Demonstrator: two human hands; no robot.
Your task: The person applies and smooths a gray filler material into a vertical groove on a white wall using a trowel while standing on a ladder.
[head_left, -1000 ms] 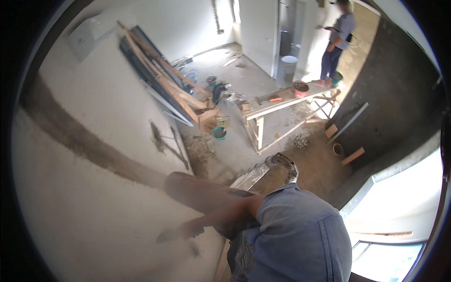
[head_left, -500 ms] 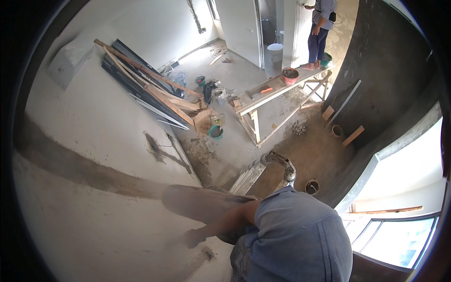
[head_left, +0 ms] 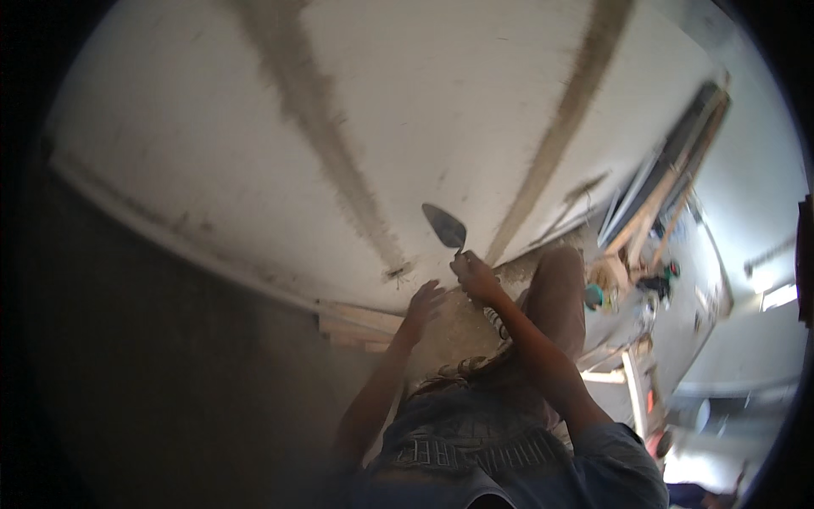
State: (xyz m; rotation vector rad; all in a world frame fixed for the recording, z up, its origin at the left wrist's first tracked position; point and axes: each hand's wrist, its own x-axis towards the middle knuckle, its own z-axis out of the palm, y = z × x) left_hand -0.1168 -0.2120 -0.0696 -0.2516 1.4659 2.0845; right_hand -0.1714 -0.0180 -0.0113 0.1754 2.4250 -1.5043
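A trowel with a pointed metal blade (head_left: 444, 226) sticks up from my right hand (head_left: 476, 278), whose fingers are wrapped around its handle. The blade tips to the upper left in front of the white wall (head_left: 441, 127). My left hand (head_left: 424, 307) is lower and to the left, with its fingers spread and nothing in them. Just above that hand, loose wires poke out of a small wall opening (head_left: 396, 272). A wide grey-brown mortar strip (head_left: 326, 127) runs up the wall from this opening. Another mortar strip (head_left: 560, 119) rises to the right.
Short wooden planks (head_left: 356, 324) lie by the wall's base at left. Long boards and dark strips (head_left: 661, 178) lean against the wall at right. Beyond my right knee are a green bucket (head_left: 593, 295) and a wooden trestle bench (head_left: 634, 390). Part of another person (head_left: 699, 495) shows at lower right.
My view has swung from the room to the wall. The trowel and both hands are now in plain sight, while earlier only one arm reached along the wall.
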